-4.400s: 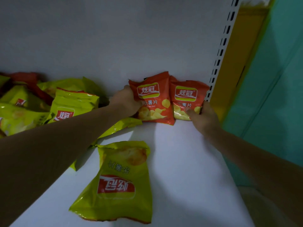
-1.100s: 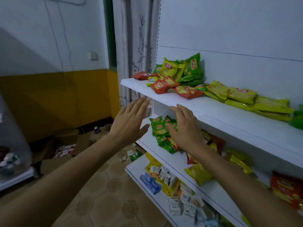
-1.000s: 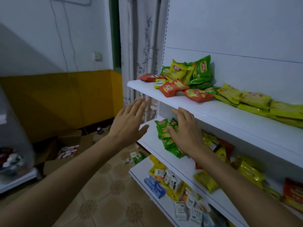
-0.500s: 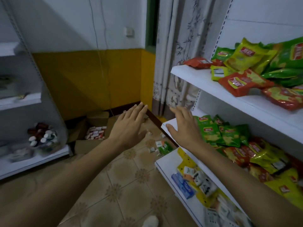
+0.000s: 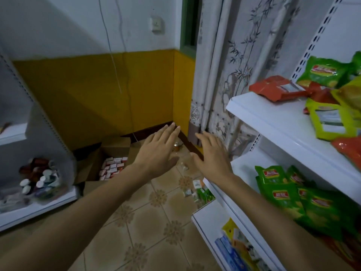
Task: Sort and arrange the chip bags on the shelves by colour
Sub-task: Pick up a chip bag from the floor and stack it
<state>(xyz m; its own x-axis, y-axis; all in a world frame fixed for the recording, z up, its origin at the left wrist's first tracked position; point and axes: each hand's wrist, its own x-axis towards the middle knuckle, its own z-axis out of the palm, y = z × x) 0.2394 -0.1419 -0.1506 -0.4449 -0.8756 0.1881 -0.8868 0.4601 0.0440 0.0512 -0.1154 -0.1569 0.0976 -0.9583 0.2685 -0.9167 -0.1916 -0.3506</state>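
My left hand (image 5: 156,153) and right hand (image 5: 212,155) both hang in mid-air at centre with the grip wide, fingers spread flat, holding nothing, over the tan patterned floor tiles (image 5: 156,222). At 3 o'clock, the white metal upper shelf (image 5: 273,122) carries a red foil chip bag (image 5: 277,89), a yellow-green chip bag (image 5: 330,120) and a green one (image 5: 324,72). At 4 o'clock more green chip bags (image 5: 283,194) lie on the middle shelf (image 5: 244,169). At 9 o'clock I see an open cardboard box (image 5: 109,153).

cut off right: orange bag (image 5: 349,151) | blurred: green bags (image 5: 289,196) | indistinct: jar contents (image 5: 37,178)
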